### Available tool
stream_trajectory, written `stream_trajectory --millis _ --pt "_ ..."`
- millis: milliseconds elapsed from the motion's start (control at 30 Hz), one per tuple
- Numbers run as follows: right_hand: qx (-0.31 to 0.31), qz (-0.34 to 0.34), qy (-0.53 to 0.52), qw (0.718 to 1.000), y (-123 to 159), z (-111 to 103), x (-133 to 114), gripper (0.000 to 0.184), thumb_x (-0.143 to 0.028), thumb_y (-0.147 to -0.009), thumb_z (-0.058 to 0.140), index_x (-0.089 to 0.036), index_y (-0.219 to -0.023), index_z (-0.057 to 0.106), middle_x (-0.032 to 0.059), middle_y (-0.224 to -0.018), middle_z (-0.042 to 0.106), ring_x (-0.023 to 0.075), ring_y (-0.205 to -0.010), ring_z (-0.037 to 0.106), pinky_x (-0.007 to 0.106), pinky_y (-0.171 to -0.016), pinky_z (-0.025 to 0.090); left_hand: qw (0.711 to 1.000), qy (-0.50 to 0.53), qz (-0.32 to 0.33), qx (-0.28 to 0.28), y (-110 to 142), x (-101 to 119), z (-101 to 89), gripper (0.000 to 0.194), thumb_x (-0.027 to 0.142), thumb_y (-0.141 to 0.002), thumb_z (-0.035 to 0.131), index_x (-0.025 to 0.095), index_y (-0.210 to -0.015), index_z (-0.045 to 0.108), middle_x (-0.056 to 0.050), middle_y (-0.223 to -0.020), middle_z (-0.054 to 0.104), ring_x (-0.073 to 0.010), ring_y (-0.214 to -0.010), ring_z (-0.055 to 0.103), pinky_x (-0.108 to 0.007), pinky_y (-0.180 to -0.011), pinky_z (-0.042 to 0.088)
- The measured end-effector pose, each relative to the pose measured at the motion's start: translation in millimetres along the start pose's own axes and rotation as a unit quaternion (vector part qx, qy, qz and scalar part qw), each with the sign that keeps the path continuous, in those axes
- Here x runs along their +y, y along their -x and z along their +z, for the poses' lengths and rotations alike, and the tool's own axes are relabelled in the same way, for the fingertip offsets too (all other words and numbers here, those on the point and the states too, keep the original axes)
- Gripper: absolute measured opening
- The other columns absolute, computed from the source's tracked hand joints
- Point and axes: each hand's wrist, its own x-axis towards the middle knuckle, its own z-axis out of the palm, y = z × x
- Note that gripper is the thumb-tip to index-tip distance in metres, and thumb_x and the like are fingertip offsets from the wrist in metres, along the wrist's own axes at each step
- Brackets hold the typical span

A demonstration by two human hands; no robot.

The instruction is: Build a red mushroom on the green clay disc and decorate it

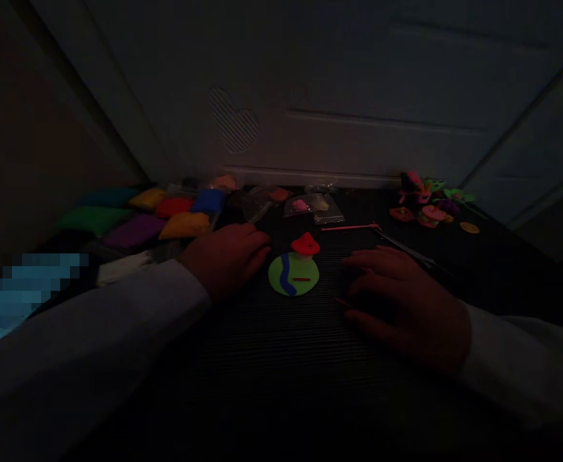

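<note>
A flat green clay disc (304, 280) lies on the dark table between my hands. Across it runs a wavy blue clay band (285, 274), with a short red strip (301, 280) beside it. At the disc's far edge stands a small clay house or mushroom shape with a pointed red top (305, 244). My left hand (228, 260) rests on the table just left of the disc, fingers loosely extended and holding nothing visible. To the right, my right hand (401, 298) has thumb and fingers apart. A thin red clay strip (342, 301) lies by its fingertips, partly hidden.
Several bags of coloured clay (185, 226) lie at the left. Clear bags (327, 206) sit at the back. A pink stick tool (351, 227) and a long metallic tool (404, 246) lie beyond my right hand. Small clay figures (430, 216) stand back right. The light is dim.
</note>
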Motion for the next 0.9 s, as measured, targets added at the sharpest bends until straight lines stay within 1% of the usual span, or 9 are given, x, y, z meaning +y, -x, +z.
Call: stream_trajectory --millis 233,333,433,567,667,767,900 --pt "-0.023 -0.010 -0.016 1.000 -1.7 2.5 5.5 0.009 -0.026 -0.075 0.055 -0.022 -0.078 0.062 0.0059 -0.115 0.056 0.0235 -0.109 0.048 0.051 -0.094 0.033 1.000 0.003 -0.012 0.003 1.1 2.2 -2.7 0.033 0.035 -0.085 0.032 0.018 -0.101 0.056 -0.007 -0.094 0.059 -0.0193 -0.087 0.055 -0.032 -0.072 0.045" --pt "-0.016 -0.010 -0.024 1.000 -1.7 1.6 4.2 0.009 -0.025 -0.075 0.054 -0.023 -0.079 0.062 0.0050 -0.115 0.056 0.0225 -0.110 0.047 0.049 -0.095 0.033 1.000 0.009 -0.011 0.012 1.4 1.7 -2.7 0.033 0.035 -0.085 0.033 0.018 -0.101 0.056 -0.007 -0.093 0.059 -0.0192 -0.087 0.055 -0.032 -0.072 0.045" --pt "-0.009 -0.019 -0.030 0.999 -0.9 1.3 1.5 0.008 -0.025 -0.075 0.055 -0.023 -0.078 0.062 0.0045 -0.114 0.056 0.0221 -0.111 0.047 0.048 -0.095 0.033 1.000 0.018 -0.008 0.020 1.4 1.3 -2.1 0.032 0.035 -0.084 0.034 0.018 -0.100 0.056 -0.007 -0.093 0.059 -0.0190 -0.086 0.055 -0.032 -0.073 0.045" --pt "-0.019 -0.018 -0.032 0.999 0.6 0.9 0.6 0.010 -0.029 -0.073 0.059 -0.022 -0.080 0.062 0.0058 -0.115 0.056 0.0242 -0.111 0.047 0.050 -0.093 0.034 1.000 0.018 -0.004 0.021 1.0 1.9 -1.8 0.032 0.036 -0.084 0.035 0.018 -0.099 0.057 -0.006 -0.092 0.059 -0.0191 -0.084 0.055 -0.032 -0.071 0.045" --pt "-0.024 -0.012 -0.034 0.999 0.8 0.6 1.5 0.013 -0.029 -0.071 0.060 -0.022 -0.082 0.062 0.0065 -0.115 0.056 0.0242 -0.110 0.047 0.049 -0.093 0.035 0.998 0.012 -0.001 0.061 1.4 2.6 -3.8 0.031 0.035 -0.083 0.037 0.016 -0.096 0.058 -0.007 -0.091 0.059 -0.0198 -0.084 0.055 -0.033 -0.070 0.045" --pt "-0.038 -0.019 -0.041 0.998 0.5 0.9 1.9 0.012 -0.028 -0.074 0.057 -0.022 -0.083 0.062 0.0057 -0.114 0.056 0.0228 -0.110 0.047 0.048 -0.093 0.035 0.993 0.010 0.018 0.113 4.1 5.7 -9.7 0.029 0.032 -0.083 0.038 0.014 -0.091 0.060 -0.008 -0.088 0.059 -0.0202 -0.082 0.054 -0.034 -0.071 0.044" --pt "-0.033 -0.026 -0.049 0.998 0.7 1.4 1.1 0.011 -0.022 -0.077 0.053 -0.023 -0.082 0.062 0.0044 -0.113 0.057 0.0216 -0.109 0.048 0.048 -0.094 0.034 0.981 0.059 0.077 0.168 11.2 18.5 -19.3 0.021 0.027 -0.081 0.044 0.014 -0.088 0.060 -0.007 -0.085 0.060 -0.0172 -0.080 0.054 -0.031 -0.068 0.044"
